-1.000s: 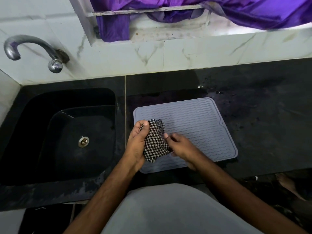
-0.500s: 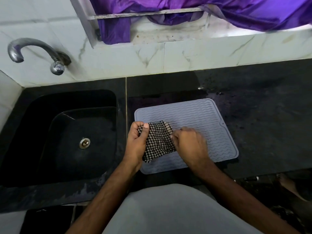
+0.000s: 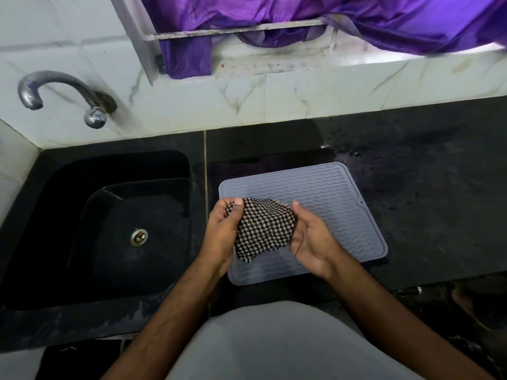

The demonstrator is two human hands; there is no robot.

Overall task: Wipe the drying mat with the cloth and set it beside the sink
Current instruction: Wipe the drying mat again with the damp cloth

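Observation:
A grey ribbed drying mat (image 3: pixel 334 204) lies flat on the black counter, just right of the sink (image 3: pixel 115 231). Over its left part I hold a black-and-white checked cloth (image 3: pixel 264 229) between both hands. My left hand (image 3: pixel 222 234) pinches the cloth's left edge with the thumb on top. My right hand (image 3: pixel 310 237) is turned palm inward against the cloth's right side, its fingers curled under the fabric. The cloth is spread out and hangs a little at the bottom.
A metal tap (image 3: pixel 55 91) juts from the white tiled wall above the black sink. Purple fabric (image 3: pixel 356 20) hangs over the window ledge at the back. The dark counter (image 3: pixel 425 174) runs to the right of the mat. My grey shirt fills the lower middle.
The cloth was bunched small between my hands; now it is opened out wider. My right hand has turned from palm down to palm inward and moved right.

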